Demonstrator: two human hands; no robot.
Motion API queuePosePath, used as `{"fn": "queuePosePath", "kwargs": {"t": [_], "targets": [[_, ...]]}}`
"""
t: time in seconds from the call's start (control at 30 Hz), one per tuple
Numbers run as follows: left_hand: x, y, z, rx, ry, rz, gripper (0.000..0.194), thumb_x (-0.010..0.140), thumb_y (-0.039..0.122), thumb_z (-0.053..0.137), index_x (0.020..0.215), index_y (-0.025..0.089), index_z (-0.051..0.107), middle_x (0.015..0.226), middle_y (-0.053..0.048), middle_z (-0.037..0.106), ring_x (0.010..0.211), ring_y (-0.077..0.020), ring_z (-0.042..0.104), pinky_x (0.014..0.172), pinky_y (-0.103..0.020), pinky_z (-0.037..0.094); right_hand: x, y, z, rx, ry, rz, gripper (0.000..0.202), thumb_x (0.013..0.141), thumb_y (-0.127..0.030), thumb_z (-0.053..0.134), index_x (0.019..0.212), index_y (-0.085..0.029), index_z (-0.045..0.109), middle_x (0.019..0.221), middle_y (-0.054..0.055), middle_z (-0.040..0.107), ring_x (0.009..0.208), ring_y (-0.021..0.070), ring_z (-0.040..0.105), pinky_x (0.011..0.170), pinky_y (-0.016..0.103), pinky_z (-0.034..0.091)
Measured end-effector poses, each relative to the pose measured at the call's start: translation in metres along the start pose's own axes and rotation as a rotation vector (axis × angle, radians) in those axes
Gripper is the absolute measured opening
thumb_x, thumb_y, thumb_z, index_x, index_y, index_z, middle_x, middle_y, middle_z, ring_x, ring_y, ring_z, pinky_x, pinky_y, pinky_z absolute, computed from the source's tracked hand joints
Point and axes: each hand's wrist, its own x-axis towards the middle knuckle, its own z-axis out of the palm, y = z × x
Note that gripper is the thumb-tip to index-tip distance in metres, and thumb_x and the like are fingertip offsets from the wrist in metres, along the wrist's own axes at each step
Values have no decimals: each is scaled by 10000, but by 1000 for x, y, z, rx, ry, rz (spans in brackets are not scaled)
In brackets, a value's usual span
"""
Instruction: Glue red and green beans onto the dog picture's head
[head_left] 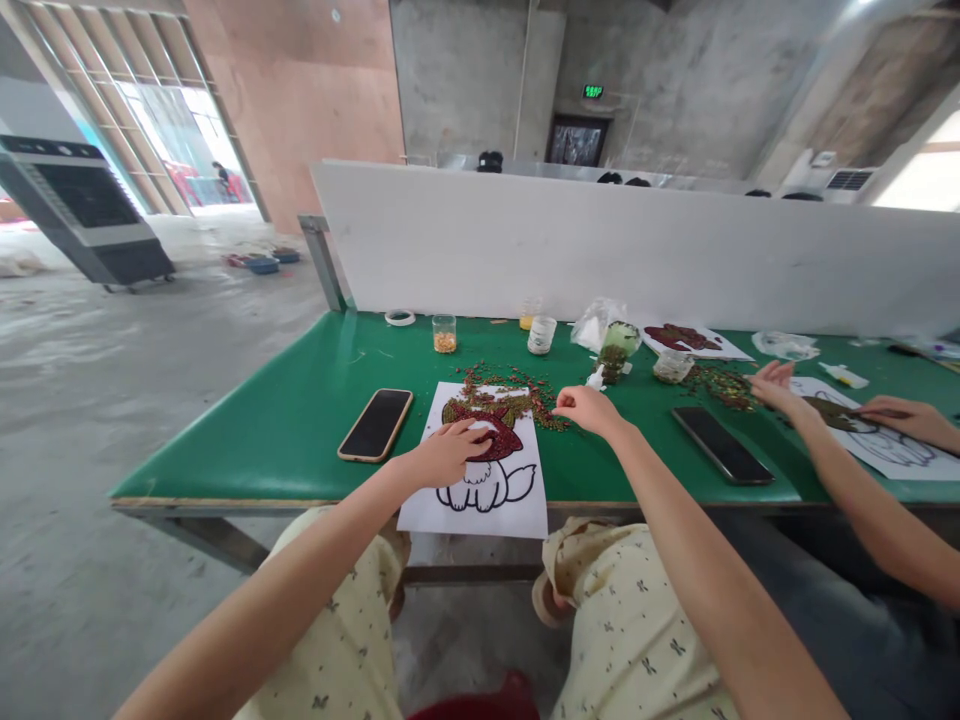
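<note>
Taking the middle of the white paper sheet with its black-outlined animal drawing [523, 508] as the clock's centre, 12 o'clock pointing away from the person, the likeliest trouble sits on the sheet itself. Its lower edge, at 6 o'clock, juts past the near edge of the green-covered table [262, 420], so a knee or forearm catching that overhang could skew the paper and scatter the loose, tiny red, green and brown grains [480, 376] spread from 12 to 2 o'clock. The dark red grainy patch on the animal's head [506, 442] could smear or shed if the fingers lying over it drag sideways; whether those grains are fixed cannot be told. A wide sweep towards 2 o'clock could also knock the tall, clear and greenish plastic cup holding dark grains [613, 362], just beyond the right hand [577, 404].

The left arm comes in from 8 o'clock, its hand [444, 455] palm down on the left part of the drawing, fingers apart and reaching towards 3 o'clock; it appears to steady the paper without gripping anything. The right arm slants in from 4 o'clock, wrist bent, with its hand at 2 o'clock beside the strewn grains. Thumb and forefinger are drawn close; whether they meet or pinch a grain is too small to tell.
</note>
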Motion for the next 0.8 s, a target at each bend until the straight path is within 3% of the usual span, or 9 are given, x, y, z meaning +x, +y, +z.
{"fn": "queuePosePath", "kwargs": {"t": [0.27,0.57,0.8], "targets": [[-5,3,2,16,-66,-22,691,719,56,386,1378,257,335,1499,13,250,1379,-263,146,1097,-422,200,-3,5,-2,21,-7,8,134,753,-313,627,704,-194,590,696,-4,641,618,116,534,535,217,305],[-11,4,-8,25,-144,-53,754,698,59,411,1412,255,270,1531,-44,117,1392,-293,70,1096,-485,151,-6,7,-4,-1,20,21,142,782,-312,585,711,-200,533,707,-7,616,607,112,509,526,216,287],[-11,-7,-9,-14,40,-95,827,673,12,357,1438,277,188,1537,-21,75,1399,-261,31,1095,-465,175,-6,7,-5,-40,17,57,128,788,-325,582,740,-206,593,759,7,651,642,123,530,531,218,289]]}}
